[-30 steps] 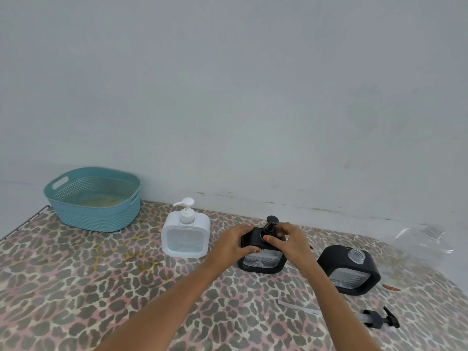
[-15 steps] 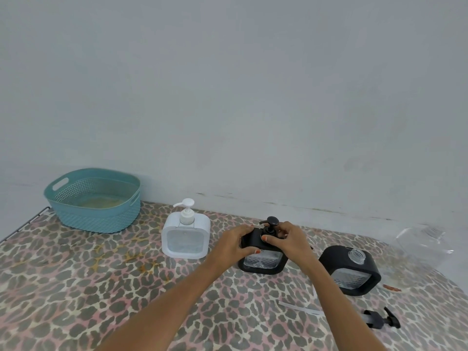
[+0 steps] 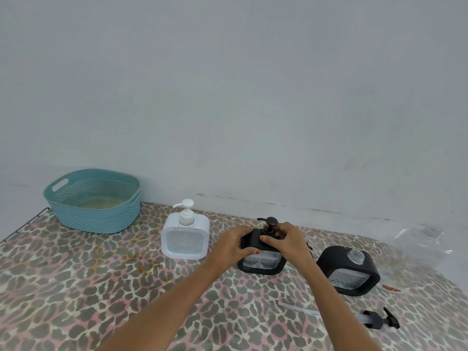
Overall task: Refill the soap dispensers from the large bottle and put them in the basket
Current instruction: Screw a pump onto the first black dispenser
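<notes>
1. Black dispenser [image 3: 263,262]: stands upright on the leopard-print table cover [image 3: 76,287], right of centre, its clear window facing the camera.
2. Its black pump [image 3: 270,222]: seated in the neck, stem vertical, spout pointing left toward the white dispenser.
3. Left hand [image 3: 234,245]: fingers and thumb wrapped round the dispenser's upper left corner.
4. Right hand [image 3: 288,243]: fingers curled round the pump's collar, thumb at the front.
5. White dispenser [image 3: 185,239]: upright just left of the hands, pump fitted, spout pointing left.
6. Second black dispenser [image 3: 348,272]: near the right forearm, its bare threaded neck uppermost.
7. Loose black pump [image 3: 379,321]: lying flat at the front right, its clear tube running leftward along the table.
8. Teal basket [image 3: 93,201]: far left by the wall, well apart from the dispensers, with the white one standing between.
9. Large clear bottle [image 3: 423,243]: far right; its pose cannot be made out.
</notes>
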`<action>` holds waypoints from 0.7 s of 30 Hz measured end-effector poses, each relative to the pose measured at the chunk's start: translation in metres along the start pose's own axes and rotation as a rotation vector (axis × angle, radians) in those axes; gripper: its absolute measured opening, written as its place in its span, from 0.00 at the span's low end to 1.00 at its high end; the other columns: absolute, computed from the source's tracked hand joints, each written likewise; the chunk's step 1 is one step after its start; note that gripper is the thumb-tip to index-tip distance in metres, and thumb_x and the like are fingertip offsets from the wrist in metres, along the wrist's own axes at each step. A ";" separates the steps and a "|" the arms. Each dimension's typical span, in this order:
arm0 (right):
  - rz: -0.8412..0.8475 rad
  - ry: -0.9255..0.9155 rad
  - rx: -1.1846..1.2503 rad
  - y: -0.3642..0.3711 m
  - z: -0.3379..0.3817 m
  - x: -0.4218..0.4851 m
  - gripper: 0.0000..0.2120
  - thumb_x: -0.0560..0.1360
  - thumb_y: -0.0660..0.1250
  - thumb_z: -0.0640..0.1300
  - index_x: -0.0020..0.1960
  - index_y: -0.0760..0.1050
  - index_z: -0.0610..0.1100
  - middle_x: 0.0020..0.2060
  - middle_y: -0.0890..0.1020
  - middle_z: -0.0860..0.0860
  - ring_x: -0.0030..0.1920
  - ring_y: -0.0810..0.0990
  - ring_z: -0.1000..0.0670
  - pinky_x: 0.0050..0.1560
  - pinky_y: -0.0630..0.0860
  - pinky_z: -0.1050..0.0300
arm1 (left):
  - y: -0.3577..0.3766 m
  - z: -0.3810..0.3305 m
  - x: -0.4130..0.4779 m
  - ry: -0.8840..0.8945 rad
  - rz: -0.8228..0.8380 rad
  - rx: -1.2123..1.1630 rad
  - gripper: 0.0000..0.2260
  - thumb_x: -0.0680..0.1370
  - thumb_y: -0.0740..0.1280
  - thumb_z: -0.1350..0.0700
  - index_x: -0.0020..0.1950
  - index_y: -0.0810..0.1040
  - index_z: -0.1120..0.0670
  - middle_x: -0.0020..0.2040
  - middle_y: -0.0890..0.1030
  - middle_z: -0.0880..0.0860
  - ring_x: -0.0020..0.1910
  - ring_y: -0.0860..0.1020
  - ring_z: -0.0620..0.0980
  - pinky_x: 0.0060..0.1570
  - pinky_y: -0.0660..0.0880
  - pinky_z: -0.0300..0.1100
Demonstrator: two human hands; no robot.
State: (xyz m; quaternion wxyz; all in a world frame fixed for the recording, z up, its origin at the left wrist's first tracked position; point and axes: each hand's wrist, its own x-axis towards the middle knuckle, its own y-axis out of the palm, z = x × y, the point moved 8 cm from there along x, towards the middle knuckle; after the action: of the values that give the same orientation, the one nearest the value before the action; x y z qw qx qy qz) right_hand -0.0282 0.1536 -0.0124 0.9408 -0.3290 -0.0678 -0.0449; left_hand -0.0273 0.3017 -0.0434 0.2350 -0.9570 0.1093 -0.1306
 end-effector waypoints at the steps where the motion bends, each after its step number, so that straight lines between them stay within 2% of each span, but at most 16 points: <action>1: -0.016 -0.006 -0.002 0.000 0.002 -0.001 0.12 0.67 0.75 0.42 0.49 0.80 0.41 0.38 0.78 0.50 0.39 0.76 0.52 0.35 0.68 0.70 | 0.000 0.000 0.000 0.000 -0.001 -0.004 0.26 0.70 0.73 0.57 0.66 0.70 0.58 0.64 0.75 0.53 0.60 0.71 0.43 0.54 0.66 0.25; 4: -0.061 -0.010 0.006 0.000 0.005 -0.004 0.10 0.67 0.75 0.41 0.47 0.81 0.40 0.36 0.81 0.49 0.36 0.77 0.54 0.34 0.71 0.71 | 0.001 -0.001 -0.001 0.011 -0.003 -0.008 0.25 0.70 0.73 0.58 0.66 0.71 0.58 0.62 0.76 0.54 0.56 0.72 0.42 0.51 0.66 0.22; 7: -0.102 0.004 0.024 -0.001 0.007 -0.008 0.09 0.67 0.75 0.41 0.46 0.81 0.40 0.34 0.79 0.52 0.34 0.77 0.59 0.31 0.71 0.75 | 0.001 -0.002 -0.001 0.014 -0.010 -0.017 0.24 0.70 0.73 0.58 0.65 0.71 0.58 0.61 0.76 0.54 0.56 0.72 0.43 0.53 0.68 0.27; 9: -0.097 0.020 0.037 0.000 0.007 -0.009 0.09 0.68 0.74 0.41 0.47 0.80 0.40 0.34 0.79 0.52 0.35 0.78 0.57 0.31 0.71 0.76 | 0.002 -0.002 -0.002 0.010 -0.011 -0.026 0.24 0.70 0.72 0.59 0.65 0.71 0.58 0.61 0.76 0.53 0.57 0.73 0.44 0.55 0.69 0.30; 12: -0.085 0.028 0.027 0.000 0.007 -0.010 0.10 0.68 0.74 0.41 0.48 0.80 0.39 0.33 0.77 0.55 0.34 0.74 0.62 0.31 0.69 0.76 | 0.001 -0.002 -0.002 0.008 -0.007 -0.030 0.24 0.70 0.73 0.59 0.65 0.72 0.57 0.61 0.76 0.53 0.57 0.73 0.44 0.56 0.69 0.32; 15: -0.035 0.057 0.056 -0.004 0.002 -0.011 0.12 0.68 0.74 0.41 0.51 0.79 0.41 0.38 0.77 0.53 0.38 0.75 0.58 0.37 0.70 0.71 | 0.002 -0.002 -0.002 0.007 -0.006 -0.032 0.24 0.70 0.72 0.59 0.65 0.72 0.57 0.61 0.76 0.54 0.57 0.73 0.45 0.57 0.69 0.34; 18: -0.005 0.085 0.098 -0.014 -0.007 -0.011 0.15 0.68 0.74 0.41 0.53 0.79 0.41 0.43 0.80 0.50 0.45 0.77 0.52 0.46 0.73 0.62 | 0.001 -0.001 -0.001 0.000 -0.006 -0.031 0.24 0.71 0.72 0.59 0.65 0.71 0.57 0.62 0.76 0.54 0.59 0.73 0.46 0.59 0.69 0.35; 21: -0.041 0.117 0.119 -0.035 -0.021 -0.008 0.12 0.70 0.72 0.41 0.52 0.79 0.39 0.44 0.82 0.46 0.45 0.78 0.51 0.48 0.74 0.60 | 0.002 0.000 -0.001 0.000 0.002 -0.042 0.24 0.71 0.72 0.59 0.65 0.71 0.57 0.62 0.76 0.53 0.59 0.73 0.46 0.59 0.68 0.34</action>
State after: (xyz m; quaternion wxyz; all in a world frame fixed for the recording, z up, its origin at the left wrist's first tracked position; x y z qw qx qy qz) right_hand -0.0386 0.1140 -0.0083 0.9599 -0.2679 -0.0220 -0.0793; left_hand -0.0286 0.3006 -0.0447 0.2150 -0.9615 0.1129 -0.1282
